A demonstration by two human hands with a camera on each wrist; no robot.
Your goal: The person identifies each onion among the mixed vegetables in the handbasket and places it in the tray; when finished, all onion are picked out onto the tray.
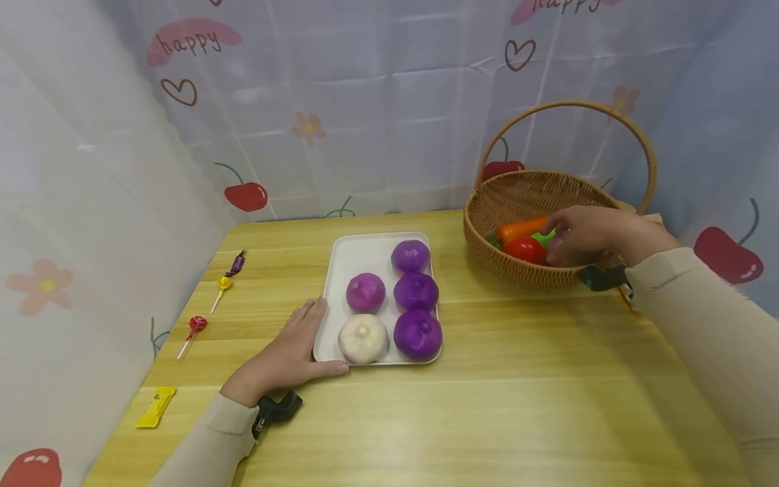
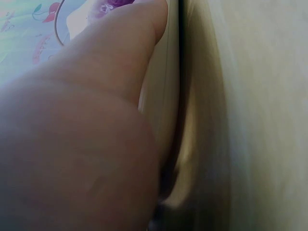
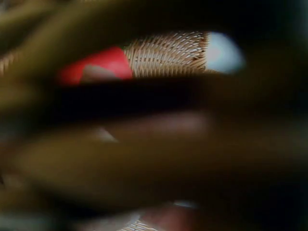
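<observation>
On the table lies a white tray [image 1: 341, 253] with several toy onions on it: purple ones such as this purple onion [image 1: 417, 335], and a whitish onion [image 1: 363, 339] at the near left. My left hand [image 1: 298, 345] rests against the tray's near left corner, fingers straight along its side and thumb along the front edge. Inside the wicker basket [image 1: 517, 270] my right hand [image 1: 587, 233] reaches down with bent fingers round a purple onion [image 1: 556, 245], mostly hidden by the hand. Beside it are a red tomato [image 1: 525, 250] and an orange carrot [image 1: 521, 230].
The basket's tall handle [image 1: 572, 105] arches over my right wrist. Along the table's left side lie a purple-wrapped candy [image 1: 236, 264], a yellow lollipop [image 1: 224, 283], a red lollipop [image 1: 197, 325] and a yellow packet [image 1: 156, 407]. A printed curtain [image 1: 389, 135] hangs behind the table.
</observation>
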